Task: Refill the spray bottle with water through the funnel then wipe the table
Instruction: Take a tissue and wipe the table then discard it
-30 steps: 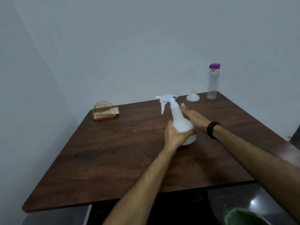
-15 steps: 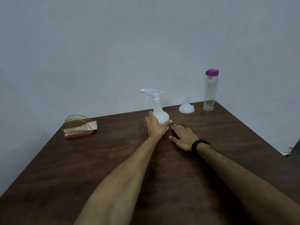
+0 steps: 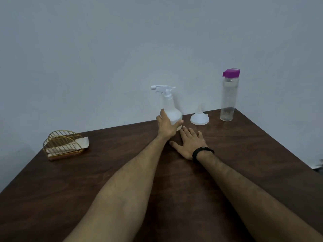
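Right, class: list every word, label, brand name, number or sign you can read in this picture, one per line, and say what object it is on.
None can be read.
Spray bottle, held by the left hand: plain white, no label in view.
Water bottle with purple cap: no print visible.
Funnel: blank.
Napkin holder: no text.
Black wristband by the right hand: no markings discernible.

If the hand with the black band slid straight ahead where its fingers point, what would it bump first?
Probably the spray bottle. The right hand lies flat on the table, fingers aimed at the bottle's base. The funnel sits further right, though depth is hard to judge.
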`<state>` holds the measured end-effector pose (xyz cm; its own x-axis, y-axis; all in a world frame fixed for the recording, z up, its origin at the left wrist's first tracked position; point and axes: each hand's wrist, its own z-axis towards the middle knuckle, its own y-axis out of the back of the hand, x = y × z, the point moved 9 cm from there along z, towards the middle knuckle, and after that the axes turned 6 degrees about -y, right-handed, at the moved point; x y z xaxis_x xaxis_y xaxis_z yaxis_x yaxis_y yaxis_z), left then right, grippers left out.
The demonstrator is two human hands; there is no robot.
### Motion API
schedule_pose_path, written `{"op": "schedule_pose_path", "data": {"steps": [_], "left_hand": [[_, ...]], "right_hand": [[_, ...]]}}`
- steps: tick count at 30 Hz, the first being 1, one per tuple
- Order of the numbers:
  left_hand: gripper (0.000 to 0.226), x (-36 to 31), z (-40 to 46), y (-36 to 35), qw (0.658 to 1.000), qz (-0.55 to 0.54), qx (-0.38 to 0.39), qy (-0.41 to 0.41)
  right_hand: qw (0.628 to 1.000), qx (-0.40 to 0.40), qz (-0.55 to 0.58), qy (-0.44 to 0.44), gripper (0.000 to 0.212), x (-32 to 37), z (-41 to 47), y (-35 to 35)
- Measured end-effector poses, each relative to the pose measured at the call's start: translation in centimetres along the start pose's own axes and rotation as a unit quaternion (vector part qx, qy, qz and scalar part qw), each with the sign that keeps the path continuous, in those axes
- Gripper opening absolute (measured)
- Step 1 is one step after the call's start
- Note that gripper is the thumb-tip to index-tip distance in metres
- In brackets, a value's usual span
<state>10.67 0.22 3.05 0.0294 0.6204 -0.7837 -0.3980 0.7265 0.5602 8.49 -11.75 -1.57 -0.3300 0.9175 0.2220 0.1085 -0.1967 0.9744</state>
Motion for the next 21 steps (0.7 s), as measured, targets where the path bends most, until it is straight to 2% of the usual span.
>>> {"op": "schedule_pose_path", "data": {"steps": [4, 6, 8, 10, 13, 16, 21], "left_hand": [[0.088, 0.6, -0.4, 0.5, 0.999, 0.013, 0.032, -0.012], [0.092, 1.8, -1.4, 1.6, 0.997, 0.039, 0.066, -0.002], [0.105, 3.5, -3.5, 3.1, 0.988, 0.095, 0.121, 0.016], [0.100, 5.5, -5.9, 5.7, 0.975, 0.163, 0.149, 0.015], [0.086, 8.0, -9.1, 11.0, 0.961, 0.231, 0.150, 0.019], [0.083, 10.4, -12.5, 16.6, 0.949, 0.281, 0.134, 0.044], [0.079, 13.4, -17.2, 22.8, 0.937, 0.331, 0.106, 0.045]], "right_hand": [[1.000, 0.005, -0.007, -0.005, 0.086, 0.1, -0.2, -0.1], [1.000, 0.006, -0.011, -0.008, 0.084, 0.3, -0.6, -0.2], [1.000, 0.010, -0.016, -0.010, 0.083, 0.8, -1.5, -0.4], [1.000, 0.017, -0.023, -0.006, 0.086, 1.9, -2.5, -0.7], [0.998, 0.050, -0.011, 0.027, 0.087, 5.0, -4.2, -1.3], [0.992, 0.090, 0.010, 0.085, 0.084, 10.0, -5.6, -1.9], [0.981, 0.109, 0.104, 0.118, 0.078, 18.2, -5.8, -1.5]]}}
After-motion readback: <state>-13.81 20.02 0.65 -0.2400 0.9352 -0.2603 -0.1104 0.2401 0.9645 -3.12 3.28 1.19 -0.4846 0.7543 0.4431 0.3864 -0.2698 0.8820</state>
